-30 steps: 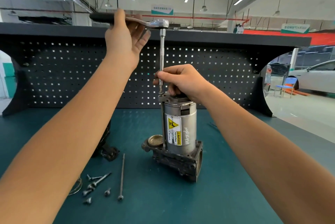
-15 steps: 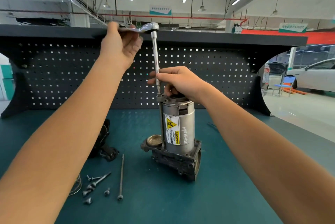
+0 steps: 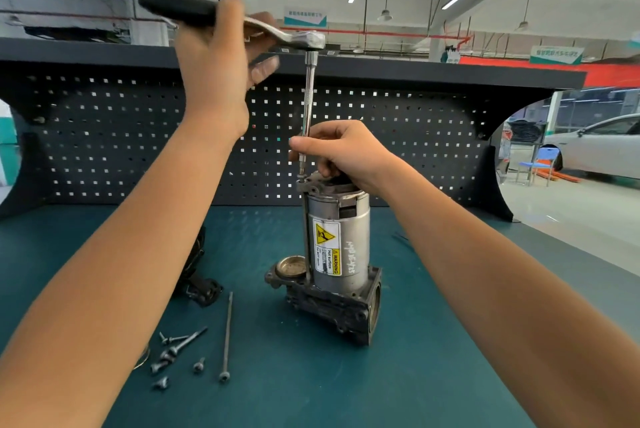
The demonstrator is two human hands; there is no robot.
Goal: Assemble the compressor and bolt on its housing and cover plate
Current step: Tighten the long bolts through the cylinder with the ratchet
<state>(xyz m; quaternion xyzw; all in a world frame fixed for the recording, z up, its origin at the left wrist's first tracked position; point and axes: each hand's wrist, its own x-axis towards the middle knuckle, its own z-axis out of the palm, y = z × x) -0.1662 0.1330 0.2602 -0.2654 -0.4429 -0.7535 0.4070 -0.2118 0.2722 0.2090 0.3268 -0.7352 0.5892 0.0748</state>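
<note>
Compressor (image 3: 337,244) stands upright at the centre of the green bench mat (image 3: 433,358). Left arm is raised; left hand (image 3: 214,60) wraps round the handle of the ratchet (image 3: 301,39), which lies roughly level. Extension bar (image 3: 309,98) drops from the ratchet's head to the compressor's top flange. Right hand (image 3: 343,150) rests on the compressor top and pinches the bar's lower end. Loose bolts (image 3: 180,351) lie on the mat front-left.

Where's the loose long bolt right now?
In the head view, the long bolt lies on the green mat, left of the compressor and just right of the small screws.
</note>
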